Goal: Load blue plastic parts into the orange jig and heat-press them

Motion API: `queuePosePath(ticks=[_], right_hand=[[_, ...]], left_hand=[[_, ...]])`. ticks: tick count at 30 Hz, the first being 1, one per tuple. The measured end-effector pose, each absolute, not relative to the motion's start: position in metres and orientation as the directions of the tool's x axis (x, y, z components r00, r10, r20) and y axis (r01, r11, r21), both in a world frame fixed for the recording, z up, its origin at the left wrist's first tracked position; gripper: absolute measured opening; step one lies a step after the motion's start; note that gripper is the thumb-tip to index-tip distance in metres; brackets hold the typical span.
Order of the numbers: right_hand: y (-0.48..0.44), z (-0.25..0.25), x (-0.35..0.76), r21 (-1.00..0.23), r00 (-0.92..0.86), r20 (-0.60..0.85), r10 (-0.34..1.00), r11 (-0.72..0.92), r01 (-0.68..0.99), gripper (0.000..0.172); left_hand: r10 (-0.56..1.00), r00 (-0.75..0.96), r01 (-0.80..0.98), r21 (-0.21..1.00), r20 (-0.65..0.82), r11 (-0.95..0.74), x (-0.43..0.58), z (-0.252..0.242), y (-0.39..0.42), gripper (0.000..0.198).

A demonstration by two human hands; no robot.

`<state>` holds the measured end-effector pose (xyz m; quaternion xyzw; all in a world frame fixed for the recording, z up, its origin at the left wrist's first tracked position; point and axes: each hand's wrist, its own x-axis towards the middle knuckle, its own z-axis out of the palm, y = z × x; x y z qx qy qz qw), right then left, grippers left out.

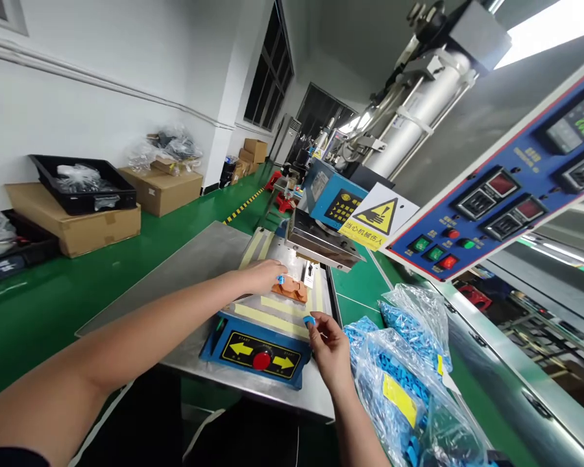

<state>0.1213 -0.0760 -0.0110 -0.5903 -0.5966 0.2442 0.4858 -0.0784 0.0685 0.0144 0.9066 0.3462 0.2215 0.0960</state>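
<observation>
Right hand (331, 350) pinches blue piece (309, 320) | orange block (294, 291) ahead-left of this grip, long side crosswise | left hand (263, 275) nearer, its grip I cannot tell

Right grip (331, 349) holds 1 blue piece (309, 320)

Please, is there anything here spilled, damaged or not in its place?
Nothing looks spilled or damaged: blue parts lie in clear bags, and the right hand holds one blue piece. Only the crumpled plastic heaped on a box by the wall looks untidy.
</observation>
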Motion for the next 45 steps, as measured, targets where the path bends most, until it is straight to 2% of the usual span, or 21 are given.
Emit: queuePosePath(ticks=[3,5,7,10,13,16,21,27,33,40,45], right_hand=[[-0.059,-0.012,0.127,-0.752,0.157,0.373,0.914,0.199,0.628,0.032],[-0.046,-0.012,0.129,-0.629,0.111,0.456,0.883,0.231,0.742,0.026],[-0.033,-0.010,0.130,-0.494,0.025,0.527,0.849,0.282,0.823,0.022],[-0.015,-0.007,0.128,-0.307,-0.113,0.592,0.798,0.353,0.884,0.020],[0.002,-0.006,0.125,-0.122,-0.225,0.623,0.749,0.377,0.918,0.020],[0.013,-0.006,0.123,-0.030,-0.296,0.614,0.732,0.397,0.918,0.021],[0.016,-0.008,0.121,-0.026,-0.325,0.571,0.754,0.412,0.911,0.026],[0.013,-0.011,0.118,-0.110,-0.230,0.584,0.779,0.356,0.928,0.024],[0.020,-0.007,0.111,-0.121,-0.248,0.551,0.797,0.370,0.921,0.026],[0.029,0.000,0.112,-0.206,-0.204,0.486,0.850,0.338,0.918,0.026],[0.028,-0.011,0.114,-0.262,-0.155,0.523,0.838,0.332,0.906,0.028]], left_hand=[[0.682,0.626,0.560,0.390,0.378,-0.731,-0.106,0.019,0.067,0.032],[0.712,0.509,0.524,0.482,0.484,-0.702,-0.129,0.013,0.065,0.031],[0.781,0.271,0.506,0.608,0.562,-0.613,-0.154,-0.004,0.064,0.032],[0.850,-0.097,0.520,0.754,0.518,-0.401,-0.185,-0.045,0.063,0.033],[0.878,-0.170,0.564,0.775,0.448,-0.286,-0.205,-0.089,0.060,0.034],[0.888,-0.160,0.597,0.759,0.431,-0.260,-0.214,-0.118,0.057,0.034],[0.907,-0.146,0.620,0.750,0.396,-0.228,-0.217,-0.128,0.059,0.031],[0.919,-0.087,0.648,0.723,0.385,-0.241,-0.218,-0.128,0.063,0.030],[0.922,-0.052,0.652,0.712,0.384,-0.260,-0.218,-0.133,0.064,0.032],[0.912,-0.049,0.681,0.682,0.407,-0.267,-0.216,-0.137,0.067,0.030],[0.909,-0.023,0.709,0.648,0.415,-0.278,-0.215,-0.140,0.068,0.030]])
